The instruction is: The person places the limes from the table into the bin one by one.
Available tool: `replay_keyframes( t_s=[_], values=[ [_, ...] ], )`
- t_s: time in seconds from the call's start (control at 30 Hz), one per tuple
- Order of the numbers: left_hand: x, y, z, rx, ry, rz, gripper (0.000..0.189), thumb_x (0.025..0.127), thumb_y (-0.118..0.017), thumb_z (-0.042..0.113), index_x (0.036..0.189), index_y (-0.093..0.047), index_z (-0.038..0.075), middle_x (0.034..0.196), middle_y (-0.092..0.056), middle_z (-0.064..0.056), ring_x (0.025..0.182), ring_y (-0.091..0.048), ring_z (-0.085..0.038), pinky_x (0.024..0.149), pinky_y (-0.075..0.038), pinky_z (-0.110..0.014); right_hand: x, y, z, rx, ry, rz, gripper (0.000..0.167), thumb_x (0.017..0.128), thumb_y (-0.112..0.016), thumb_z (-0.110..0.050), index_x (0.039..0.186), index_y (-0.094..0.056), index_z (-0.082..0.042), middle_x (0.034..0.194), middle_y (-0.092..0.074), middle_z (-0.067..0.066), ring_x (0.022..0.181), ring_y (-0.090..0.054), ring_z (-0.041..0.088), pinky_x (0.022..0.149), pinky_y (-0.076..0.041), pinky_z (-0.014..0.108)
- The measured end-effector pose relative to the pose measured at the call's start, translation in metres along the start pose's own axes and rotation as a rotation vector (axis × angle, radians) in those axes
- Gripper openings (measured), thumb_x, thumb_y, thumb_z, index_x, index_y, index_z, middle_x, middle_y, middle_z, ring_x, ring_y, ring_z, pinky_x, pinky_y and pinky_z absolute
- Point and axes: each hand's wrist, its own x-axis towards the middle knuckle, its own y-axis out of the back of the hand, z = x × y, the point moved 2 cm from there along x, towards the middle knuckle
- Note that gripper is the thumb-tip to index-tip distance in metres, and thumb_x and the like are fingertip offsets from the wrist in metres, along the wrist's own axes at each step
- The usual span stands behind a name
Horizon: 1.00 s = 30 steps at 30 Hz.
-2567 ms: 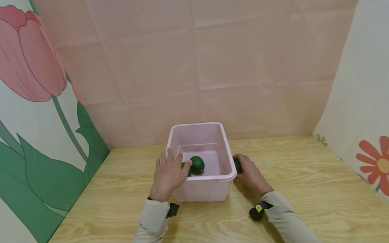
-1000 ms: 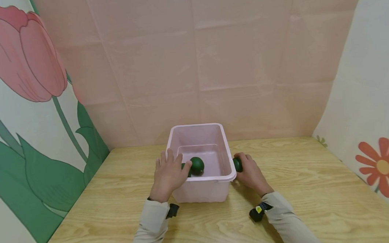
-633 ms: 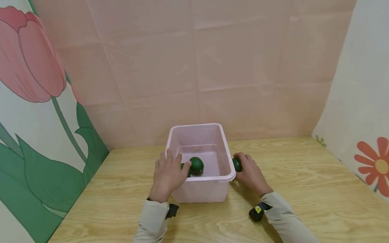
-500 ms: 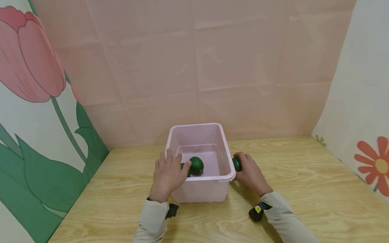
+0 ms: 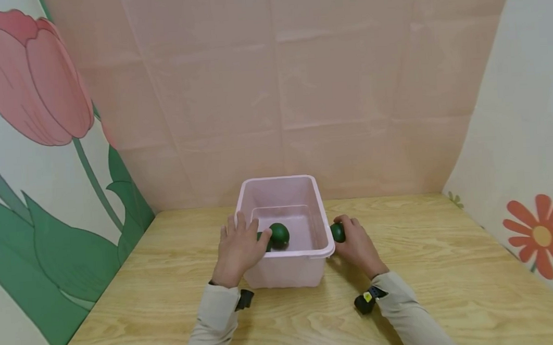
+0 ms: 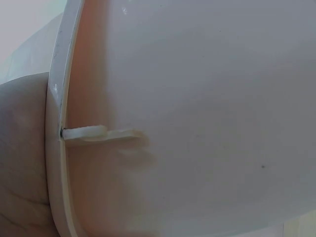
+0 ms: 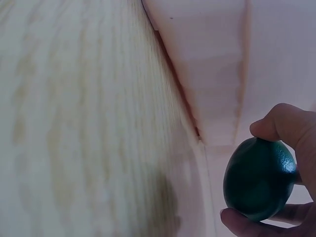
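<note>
In the head view, a pale pink plastic bin [image 5: 286, 271] stands on the table. My left hand [image 5: 240, 247] lies over its near left rim, fingers extended; the left wrist view shows the hand against the rim [image 6: 57, 148]. Inside the bin sits a dark green round fruit [image 5: 279, 235]. A second dark green thing [image 5: 263, 242] is mostly hidden behind my left thumb. Just outside the bin's right wall, my right hand [image 5: 357, 245] holds a glossy dark green oval fruit [image 5: 338, 232]. In the right wrist view, thumb and fingers pinch this oval fruit [image 7: 259, 178] at opposite sides.
The wooden table [image 5: 428, 289] extends to both sides and in front of the bin. A pinkish-brown sheet [image 5: 347, 85] hangs behind it. Flower-patterned panels stand at the left [image 5: 48, 205] and right [image 5: 528, 143].
The right hand has turned the oval fruit slightly, so more of its rounded side shows beside the bin. The left hand, the bin and the fruit inside stay nearly in place.
</note>
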Motion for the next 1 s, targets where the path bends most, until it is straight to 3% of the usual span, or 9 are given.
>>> replay_keyframes(
  t_s=[1.0],
  values=[
    [-0.0006,-0.0005,0.0009,0.013,0.001,0.003,0.062,0.106,-0.037,0.047,0.150,-0.045,0.004,0.161,-0.019,-0.028,0.149,-0.009,-0.048,0.118,-0.013,-0.062,0.0004,0.0047,-0.0066,0.012,0.068,0.094,0.052,0.079,-0.083,-0.018,0.122,-0.057,-0.004,0.108,-0.059,0.024,0.094,-0.062,0.039,0.081,-0.053,0.055]
  ],
)
